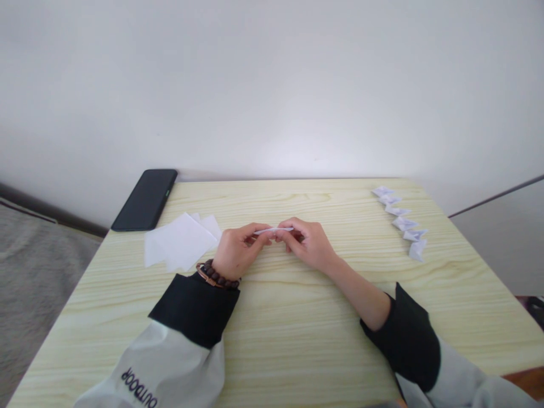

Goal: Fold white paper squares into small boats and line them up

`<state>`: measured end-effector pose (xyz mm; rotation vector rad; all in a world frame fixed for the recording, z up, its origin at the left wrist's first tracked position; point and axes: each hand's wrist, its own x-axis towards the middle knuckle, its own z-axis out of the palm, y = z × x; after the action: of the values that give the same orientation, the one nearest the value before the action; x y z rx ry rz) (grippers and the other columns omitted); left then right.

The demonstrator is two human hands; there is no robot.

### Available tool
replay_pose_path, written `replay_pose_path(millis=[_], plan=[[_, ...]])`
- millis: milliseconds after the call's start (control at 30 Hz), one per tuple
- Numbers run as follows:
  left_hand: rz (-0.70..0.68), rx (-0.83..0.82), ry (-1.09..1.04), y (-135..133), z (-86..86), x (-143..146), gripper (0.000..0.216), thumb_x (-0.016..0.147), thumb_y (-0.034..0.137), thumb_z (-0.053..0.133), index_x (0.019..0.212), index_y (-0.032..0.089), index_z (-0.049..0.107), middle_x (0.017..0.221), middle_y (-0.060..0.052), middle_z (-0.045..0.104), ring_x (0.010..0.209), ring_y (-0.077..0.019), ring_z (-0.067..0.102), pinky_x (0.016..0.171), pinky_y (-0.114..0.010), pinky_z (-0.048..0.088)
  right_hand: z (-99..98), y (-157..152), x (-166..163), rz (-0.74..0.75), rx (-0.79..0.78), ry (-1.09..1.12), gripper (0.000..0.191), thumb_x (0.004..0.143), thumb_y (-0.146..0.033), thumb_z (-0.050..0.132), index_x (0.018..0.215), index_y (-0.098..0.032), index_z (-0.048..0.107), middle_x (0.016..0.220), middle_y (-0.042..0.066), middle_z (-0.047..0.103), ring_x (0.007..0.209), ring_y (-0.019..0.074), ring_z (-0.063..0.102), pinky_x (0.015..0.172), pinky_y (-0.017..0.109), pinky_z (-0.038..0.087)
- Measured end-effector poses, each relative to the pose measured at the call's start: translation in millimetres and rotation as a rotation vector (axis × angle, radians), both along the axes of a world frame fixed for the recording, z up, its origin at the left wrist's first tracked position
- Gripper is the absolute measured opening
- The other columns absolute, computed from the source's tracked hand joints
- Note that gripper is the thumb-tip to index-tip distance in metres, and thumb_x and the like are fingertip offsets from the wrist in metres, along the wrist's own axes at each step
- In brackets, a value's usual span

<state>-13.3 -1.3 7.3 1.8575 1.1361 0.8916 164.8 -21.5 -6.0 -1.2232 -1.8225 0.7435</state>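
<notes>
My left hand [238,249] and my right hand [308,242] meet at the middle of a light wooden table [297,334]. Both pinch a small folded strip of white paper [274,230] held just above the tabletop, its edge towards me. The fingers of each hand are curled round the ends of the strip. A dark bead bracelet [217,276] sits on my left wrist. A loose pile of white paper squares [181,241] lies just left of my left hand.
A black phone [145,199] lies at the table's far left corner, overhanging the edge. A row of several small folded white paper pieces [402,220] runs along the far right side. A plain white wall stands behind the table.
</notes>
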Motion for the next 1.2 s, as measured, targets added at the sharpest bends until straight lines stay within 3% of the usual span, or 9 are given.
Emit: replay_pose_path(millis=[200,433,1200], plan=[[-0.012,-0.03,0.019,-0.5,2.1,0.8,0.031,0.08,0.041,0.057,0.091,0.014,0.067,0.076,-0.005,0.073,0.067,-0.017,0.069,0.065,-0.024,0.054,1.5,-1.0,-0.3,0.01,-0.011,-0.026,0.019,0.09,-0.031,0.045,0.087,-0.018,0.059,0.067,0.0,0.067,0.047,0.0076,0.056,0.051,0.017,0.043],[0.014,0.056,0.144,0.6,2.1,0.3,0.03,0.078,0.041,0.055,0.089,0.015,0.068,0.075,-0.003,0.073,0.06,-0.0148,0.066,0.057,-0.022,0.051,1.3,-0.8,-1.1,0.004,-0.029,-0.026,0.019,0.088,-0.032,0.048,0.086,-0.017,0.059,0.066,0.001,0.067,0.05,0.0085,0.059,0.051,0.017,0.043],[-0.008,0.037,0.173,-0.4,3.7,0.1,0.032,0.078,0.033,0.052,0.095,0.012,0.069,0.067,-0.003,0.072,0.058,-0.0157,0.067,0.058,-0.022,0.052,2.1,-1.2,-1.1,-0.016,-0.033,-0.073,0.017,0.088,-0.03,0.047,0.086,-0.018,0.058,0.065,0.0,0.066,0.047,0.0089,0.056,0.05,0.019,0.042]])
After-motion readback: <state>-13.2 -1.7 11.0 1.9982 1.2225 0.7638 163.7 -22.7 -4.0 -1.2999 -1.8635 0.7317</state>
